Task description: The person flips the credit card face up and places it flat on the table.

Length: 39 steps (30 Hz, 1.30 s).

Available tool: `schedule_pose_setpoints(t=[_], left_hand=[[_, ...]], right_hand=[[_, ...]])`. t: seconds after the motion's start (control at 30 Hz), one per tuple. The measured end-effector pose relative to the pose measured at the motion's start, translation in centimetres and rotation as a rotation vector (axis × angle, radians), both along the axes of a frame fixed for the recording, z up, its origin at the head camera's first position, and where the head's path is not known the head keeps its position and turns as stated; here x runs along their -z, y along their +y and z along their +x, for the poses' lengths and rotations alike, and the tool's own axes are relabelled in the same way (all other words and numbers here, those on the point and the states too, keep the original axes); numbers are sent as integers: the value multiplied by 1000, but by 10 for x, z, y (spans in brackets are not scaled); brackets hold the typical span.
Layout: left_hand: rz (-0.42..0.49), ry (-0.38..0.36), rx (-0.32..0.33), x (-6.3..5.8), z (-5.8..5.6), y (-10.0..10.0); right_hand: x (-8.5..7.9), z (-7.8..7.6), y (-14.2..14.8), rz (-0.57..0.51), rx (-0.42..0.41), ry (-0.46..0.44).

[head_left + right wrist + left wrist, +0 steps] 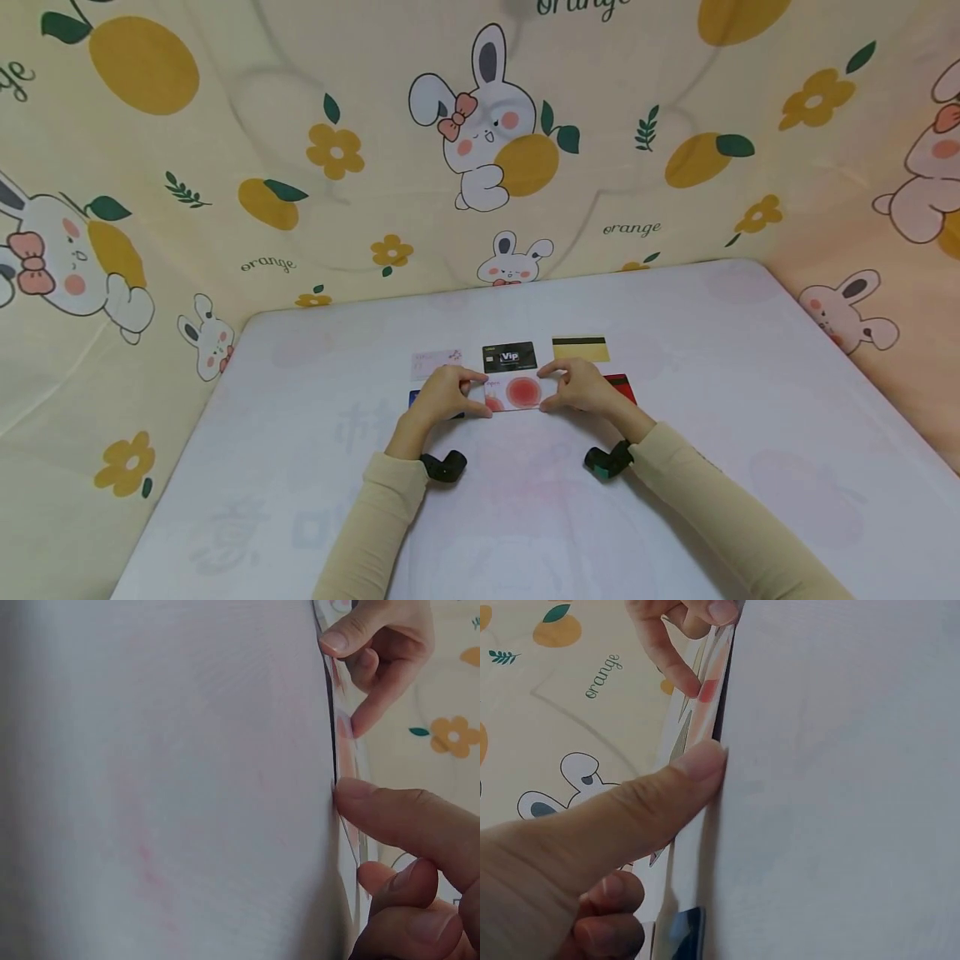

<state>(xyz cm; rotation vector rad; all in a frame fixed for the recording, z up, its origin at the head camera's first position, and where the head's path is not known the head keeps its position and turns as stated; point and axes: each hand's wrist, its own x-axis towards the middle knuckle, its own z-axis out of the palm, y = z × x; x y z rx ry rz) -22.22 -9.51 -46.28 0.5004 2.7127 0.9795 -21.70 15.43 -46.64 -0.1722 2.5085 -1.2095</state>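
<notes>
A white card with a red circle (523, 392) lies in the middle of the table, just in front of a black Vip card (510, 357). My left hand (444, 393) holds its left end, thumb at the near corner and index finger at the far corner. At the right end my right hand (583, 387) grips the card the same way. Both wrist views show the card edge-on, with a thin dark gap under its near edge. Part of a blue card (413, 398) shows beneath the left hand, and a red card (622, 387) is partly hidden by the right.
Behind the left hand lies a pale pink card (431, 362); a gold card with a black stripe (581, 352) lies back right. A white cloth covers the table (495, 533). Patterned fabric (360, 75) with rabbits and oranges hangs behind and along both sides.
</notes>
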Motion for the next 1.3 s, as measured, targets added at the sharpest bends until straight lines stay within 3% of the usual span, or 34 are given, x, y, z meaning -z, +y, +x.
schedule_pose_setpoints(t=[0.2, 0.57, 0.8, 1.3], left_hand=[[-3, -16, -7, -1, 0, 1], [-5, -46, -9, -5, 2, 1], [-3, 28, 30, -6, -1, 6], [67, 119, 121, -11, -12, 33]], right_hand=[[0, 0, 2, 9, -5, 17], [-5, -3, 13, -38, -65, -30], [-8, -7, 21, -48, -100, 7], [-15, -9, 41, -49, -58, 8]])
